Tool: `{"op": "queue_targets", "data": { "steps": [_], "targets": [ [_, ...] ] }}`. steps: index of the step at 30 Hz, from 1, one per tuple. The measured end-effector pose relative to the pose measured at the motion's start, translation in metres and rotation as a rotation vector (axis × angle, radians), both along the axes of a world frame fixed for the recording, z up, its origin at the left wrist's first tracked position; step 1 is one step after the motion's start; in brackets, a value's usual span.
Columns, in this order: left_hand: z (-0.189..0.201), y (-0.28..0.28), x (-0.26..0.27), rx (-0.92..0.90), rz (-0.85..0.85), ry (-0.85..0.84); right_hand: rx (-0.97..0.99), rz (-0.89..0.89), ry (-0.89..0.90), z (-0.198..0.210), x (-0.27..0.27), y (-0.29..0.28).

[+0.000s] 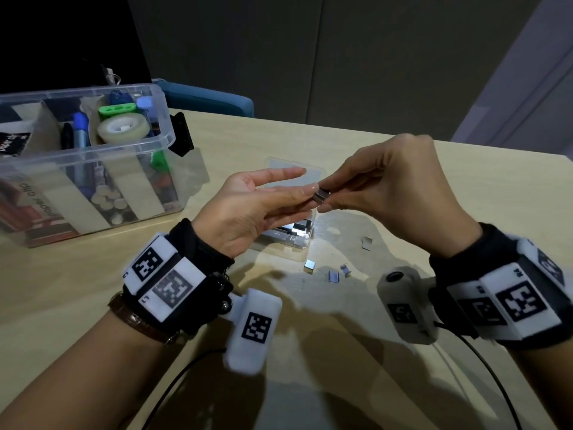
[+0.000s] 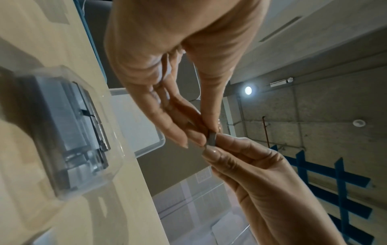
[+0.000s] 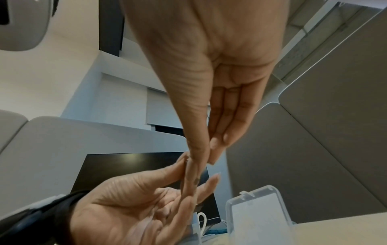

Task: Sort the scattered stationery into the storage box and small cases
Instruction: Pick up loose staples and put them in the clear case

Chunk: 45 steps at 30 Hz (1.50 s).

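Right hand: my right hand [image 1: 393, 187] is raised above the table [image 1: 403, 352], thumb and fingertips pinching a small block of staples [image 1: 322, 193].
Left hand: my left hand [image 1: 257, 209] sits palm up just beside it, fingers mostly straight, the fingertips touching the same block from the other side (I see contact in the left wrist view, but cannot tell whether it truly grips).
Staple block: held in the air between both hands, directly over the small case [image 1: 288, 234].
Small case: a clear plastic case lying open on the table under my hands, its lid [image 1: 294, 172] folded back away from me; silvery staple strips lie inside.
Loose staples: several short pieces [image 1: 333, 276] lie on the table near the case, on my right-hand side of it, and one more [image 1: 367, 243] lies farther right.
Storage box: the clear storage box [image 1: 86, 169] stands at the far left, well apart from my hands, holding a tape roll [image 1: 122, 128], markers [image 1: 80, 131] and other stationery between cardboard dividers.
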<state>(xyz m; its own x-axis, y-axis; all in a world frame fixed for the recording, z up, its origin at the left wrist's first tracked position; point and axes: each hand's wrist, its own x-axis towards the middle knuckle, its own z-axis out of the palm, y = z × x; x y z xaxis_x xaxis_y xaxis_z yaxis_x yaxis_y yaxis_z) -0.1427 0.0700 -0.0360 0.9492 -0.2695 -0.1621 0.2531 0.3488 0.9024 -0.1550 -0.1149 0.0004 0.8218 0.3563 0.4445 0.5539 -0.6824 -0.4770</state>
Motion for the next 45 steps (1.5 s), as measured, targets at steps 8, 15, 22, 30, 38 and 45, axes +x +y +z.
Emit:
{"op": "queue_targets", "data": {
  "steps": [8,15,22,30,38,45],
  "targets": [
    [0.008,0.008,0.004,-0.049,0.083,0.024,-0.081,0.022,-0.037,0.012,0.009,0.013],
    [0.004,0.023,0.015,0.419,0.166,-0.104,-0.319,-0.05,0.296,0.009,0.038,0.024],
    [-0.005,0.025,0.021,0.529,0.109,-0.048,-0.614,-0.193,0.383,-0.023,0.059,0.043],
    [-0.008,0.026,0.023,0.571,0.101,-0.078,-0.714,-0.28,0.221,-0.028,0.058,0.049],
    [-0.002,0.013,0.01,0.927,-0.265,-0.417,-0.626,-0.221,0.205,-0.004,0.046,0.027],
    [-0.01,-0.02,0.002,1.504,-0.564,-0.832,-0.659,0.214,0.619,-0.009,0.016,-0.008]
  ]
}}
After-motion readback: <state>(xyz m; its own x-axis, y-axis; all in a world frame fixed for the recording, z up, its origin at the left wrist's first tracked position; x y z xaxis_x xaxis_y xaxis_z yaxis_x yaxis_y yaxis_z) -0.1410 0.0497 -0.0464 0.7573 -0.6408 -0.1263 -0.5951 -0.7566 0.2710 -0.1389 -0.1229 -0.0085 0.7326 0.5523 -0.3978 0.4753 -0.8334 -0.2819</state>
